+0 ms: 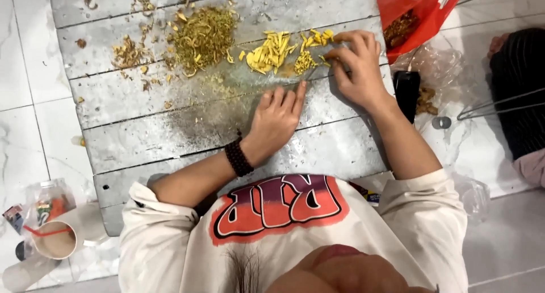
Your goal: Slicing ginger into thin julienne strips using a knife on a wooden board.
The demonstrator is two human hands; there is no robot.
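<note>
The person sat over a grey plank board (170,140), seemingly midway through picking apart yellow strips (271,52) lying at its far side, right of a greenish shredded heap (203,35). The right hand (356,66) had its fingers pinched together on small yellow bits (306,60) just beside the strips. The left hand (277,120) lay flat and open on the board, holding nothing. The next move likely called for a fine fingertip pull.

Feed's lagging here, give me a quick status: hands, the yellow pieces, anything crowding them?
Left hand flat on the grey wooden board, empty. Right hand fingertips pinching at yellow pieces. Greenish shredded pile lies beside them, apart.
</note>
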